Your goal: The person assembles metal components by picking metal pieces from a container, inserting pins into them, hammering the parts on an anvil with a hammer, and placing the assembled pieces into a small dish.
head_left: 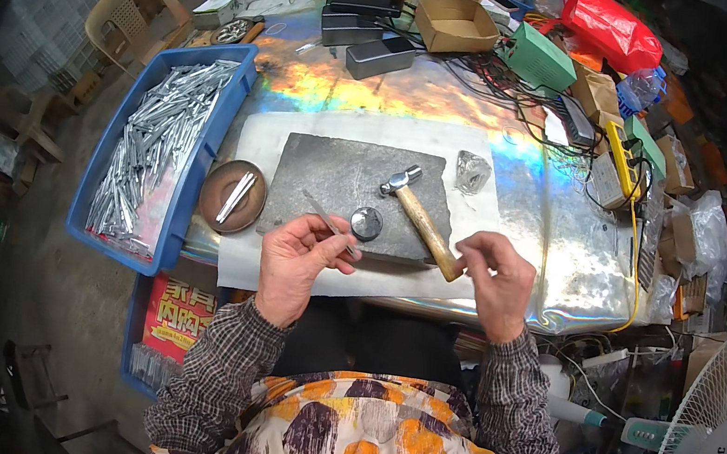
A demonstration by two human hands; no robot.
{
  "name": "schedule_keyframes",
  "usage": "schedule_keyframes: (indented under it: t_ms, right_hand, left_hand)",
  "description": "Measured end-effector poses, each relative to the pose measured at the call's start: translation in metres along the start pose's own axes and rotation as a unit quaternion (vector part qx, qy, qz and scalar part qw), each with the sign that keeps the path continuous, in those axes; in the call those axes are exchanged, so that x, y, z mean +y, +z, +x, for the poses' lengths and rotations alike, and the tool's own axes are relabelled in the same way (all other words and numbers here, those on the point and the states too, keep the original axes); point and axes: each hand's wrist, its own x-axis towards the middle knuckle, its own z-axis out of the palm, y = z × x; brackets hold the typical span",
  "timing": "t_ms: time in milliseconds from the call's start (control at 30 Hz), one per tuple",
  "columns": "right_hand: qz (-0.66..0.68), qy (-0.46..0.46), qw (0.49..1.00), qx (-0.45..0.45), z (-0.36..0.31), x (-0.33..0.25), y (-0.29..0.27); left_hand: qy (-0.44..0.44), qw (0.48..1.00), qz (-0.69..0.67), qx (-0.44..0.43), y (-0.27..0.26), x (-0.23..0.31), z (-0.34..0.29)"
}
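My left hand (pixel 295 259) is closed, pinching a thin grey metal strip (pixel 325 214) between thumb and fingers over the near edge of a grey stone slab (pixel 326 165). Beside its fingertips, a small round dark metal piece (pixel 367 224) with a shiny top sits on the slab. A ball-peen hammer (pixel 421 221) lies across the slab's right part, head away from me and wooden handle toward my right hand (pixel 498 280). That hand hovers next to the handle's end, fingers loosely bent and apart; no grip on the handle shows.
Left of the slab stand a round brown dish (pixel 210 195) holding several metal strips and a blue tray (pixel 165 244) full of them. A clear plastic bag (pixel 472 173) lies at right. Farther back are cardboard boxes (pixel 455 25), cables and a green box (pixel 540 58). A fan (pixel 711 448) stands at lower right.
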Motion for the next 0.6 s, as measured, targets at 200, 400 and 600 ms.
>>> schedule_keyframes:
  t_ms: [200,400,600]
  right_hand:
    - [0.225,0.062,0.967,-0.099,-0.022,-0.035,0.025]
    - [0.33,0.098,0.934,-0.097,-0.035,-0.044,0.044]
    - [0.32,0.1,0.938,-0.093,-0.038,-0.045,0.045]
  left_hand:
    - [-0.065,0.992,-0.103,-0.019,0.013,-0.004,-0.013]
    - [-0.097,0.976,-0.19,-0.031,0.016,-0.006,-0.023]
    - [-0.106,0.969,-0.22,-0.032,0.019,-0.004,-0.028]
